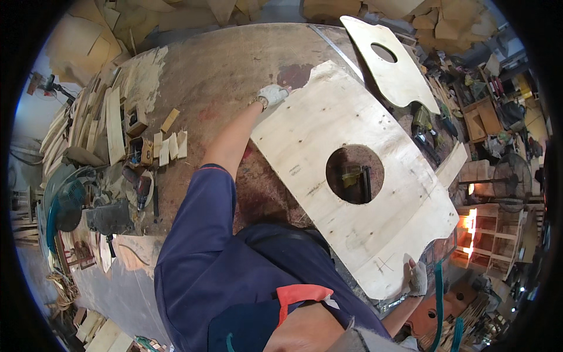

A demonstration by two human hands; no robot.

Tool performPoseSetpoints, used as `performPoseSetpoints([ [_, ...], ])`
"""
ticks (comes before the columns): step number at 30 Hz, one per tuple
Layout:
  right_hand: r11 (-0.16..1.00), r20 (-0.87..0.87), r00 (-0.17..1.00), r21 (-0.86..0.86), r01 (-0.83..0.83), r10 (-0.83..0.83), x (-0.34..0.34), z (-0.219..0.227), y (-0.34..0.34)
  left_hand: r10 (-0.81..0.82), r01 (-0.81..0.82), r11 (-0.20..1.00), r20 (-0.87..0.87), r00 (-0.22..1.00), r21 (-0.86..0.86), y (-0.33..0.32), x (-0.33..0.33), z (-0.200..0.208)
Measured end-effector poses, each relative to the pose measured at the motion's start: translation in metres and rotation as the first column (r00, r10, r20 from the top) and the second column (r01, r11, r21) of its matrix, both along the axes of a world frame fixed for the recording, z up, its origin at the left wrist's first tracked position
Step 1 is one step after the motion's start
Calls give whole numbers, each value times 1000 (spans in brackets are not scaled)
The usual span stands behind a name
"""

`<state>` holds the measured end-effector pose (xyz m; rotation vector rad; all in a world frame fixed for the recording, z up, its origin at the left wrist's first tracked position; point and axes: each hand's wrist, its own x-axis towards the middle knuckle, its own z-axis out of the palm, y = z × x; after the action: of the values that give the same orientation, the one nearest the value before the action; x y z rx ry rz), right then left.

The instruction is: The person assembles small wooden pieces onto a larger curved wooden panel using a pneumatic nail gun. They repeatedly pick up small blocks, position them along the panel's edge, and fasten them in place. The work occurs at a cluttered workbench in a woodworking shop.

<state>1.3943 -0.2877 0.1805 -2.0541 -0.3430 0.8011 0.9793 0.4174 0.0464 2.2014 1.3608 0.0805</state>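
A large pale plywood panel [305, 152] with a round hole and curved cut-outs at two corners lies slanted across the worktable. My left hand [272, 95], in a light glove with bare fingertips, grips its far left edge beside the upper cut-out. At the near right end, my right hand [417, 278], gloved the same way, holds the edge by the lower cut-out. Both hands' fingers are partly hidden by the panel. Through the round hole a dark tool with a yellowish part [355, 177] shows.
A second plywood panel [404, 67] with an oval-looking hole lies at the far right beside a metal straightedge [337, 50]. On the left of the brown table [229, 53] are wood strips [114, 126], small blocks [170, 146] and a cordless drill [141, 189]. A teal fan [65, 205] stands farther left.
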Motion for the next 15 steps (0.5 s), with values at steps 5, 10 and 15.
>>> performPoseSetpoints([
  [5, 914, 396, 871, -386, -128, 290, 2, 37, 55, 291, -292, 956, -40, 956, -7, -52, -44, 17],
  [10, 749, 399, 660, -525, -405, 637, 75, 42, 155, 605, -553, 795, 397, 690, -250, -155, -199, 81],
  [15, 704, 605, 430, -332, -628, 670, 64, 22, 365, 708, -642, 705, 243, 663, -300, -246, -324, 141],
])
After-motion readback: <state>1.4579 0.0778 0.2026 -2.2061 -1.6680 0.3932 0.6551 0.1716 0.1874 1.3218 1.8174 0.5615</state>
